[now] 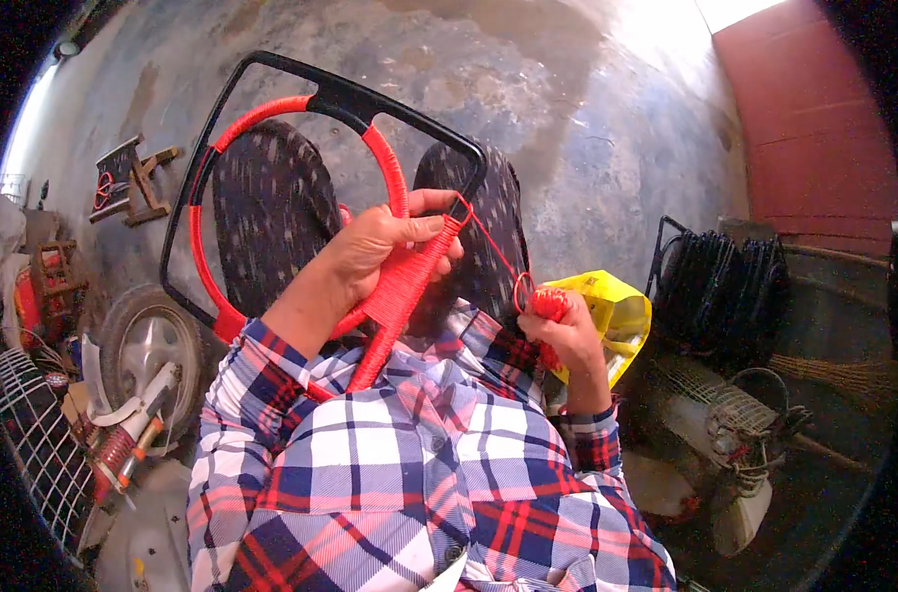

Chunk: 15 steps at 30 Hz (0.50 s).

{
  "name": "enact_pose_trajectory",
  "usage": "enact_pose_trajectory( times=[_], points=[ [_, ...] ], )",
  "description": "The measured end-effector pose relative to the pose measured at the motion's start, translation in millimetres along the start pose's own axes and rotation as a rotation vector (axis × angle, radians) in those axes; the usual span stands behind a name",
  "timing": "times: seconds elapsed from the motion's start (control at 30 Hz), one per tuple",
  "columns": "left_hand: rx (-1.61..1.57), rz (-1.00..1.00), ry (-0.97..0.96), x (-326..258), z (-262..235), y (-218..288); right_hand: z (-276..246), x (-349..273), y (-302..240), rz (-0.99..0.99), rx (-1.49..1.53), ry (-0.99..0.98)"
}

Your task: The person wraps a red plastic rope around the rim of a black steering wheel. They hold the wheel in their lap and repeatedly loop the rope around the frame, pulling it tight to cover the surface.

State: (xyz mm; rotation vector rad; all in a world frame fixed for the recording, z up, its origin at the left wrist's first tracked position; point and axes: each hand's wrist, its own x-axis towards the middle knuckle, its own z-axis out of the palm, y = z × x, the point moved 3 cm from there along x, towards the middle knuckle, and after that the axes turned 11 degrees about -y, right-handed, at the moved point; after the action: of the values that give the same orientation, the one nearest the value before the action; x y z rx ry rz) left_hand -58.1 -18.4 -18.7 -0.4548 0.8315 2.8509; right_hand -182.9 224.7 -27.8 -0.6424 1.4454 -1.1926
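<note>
A black frame with a ring partly wrapped in red cord rests across my lap. My left hand grips the ring's wrapped right side, thumb near the frame's corner. My right hand holds a small bundle of red cord. A thin red strand runs taut from that bundle up to the ring at my left thumb. My checked sleeves cover both forearms.
A yellow plastic bag lies by my right hand. Black frames are stacked at the right, above a fan. At the left stand a wheel, a wire grille and a small wooden stool. The floor is bare concrete.
</note>
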Motion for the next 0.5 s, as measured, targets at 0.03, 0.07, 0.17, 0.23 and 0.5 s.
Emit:
enact_pose_trajectory(
  times=[0.03, 0.07, 0.17, 0.23, 0.5],
  points=[
    [-0.010, 0.001, -0.005, 0.7, 0.3, -0.4, -0.2, 1.4, 4.8, -0.068, 0.023, 0.022],
    [-0.019, 0.001, -0.011, 1.5, 0.5, -0.5, 1.8, 3.5, 8.2, -0.137, 0.047, 0.045],
    [-0.065, 0.006, -0.010, 0.4, -2.2, -1.6, 7.4, 9.8, -6.0, -0.258, 0.297, 0.162],
    [-0.081, 0.009, -0.028, 1.9, -4.8, -3.9, 12.9, 15.1, -19.8, -0.379, 0.542, 0.219],
    [-0.085, 0.035, -0.089, 5.4, -9.7, -4.9, 0.0, 28.3, -18.0, -0.599, 0.924, 0.047]
  ],
)
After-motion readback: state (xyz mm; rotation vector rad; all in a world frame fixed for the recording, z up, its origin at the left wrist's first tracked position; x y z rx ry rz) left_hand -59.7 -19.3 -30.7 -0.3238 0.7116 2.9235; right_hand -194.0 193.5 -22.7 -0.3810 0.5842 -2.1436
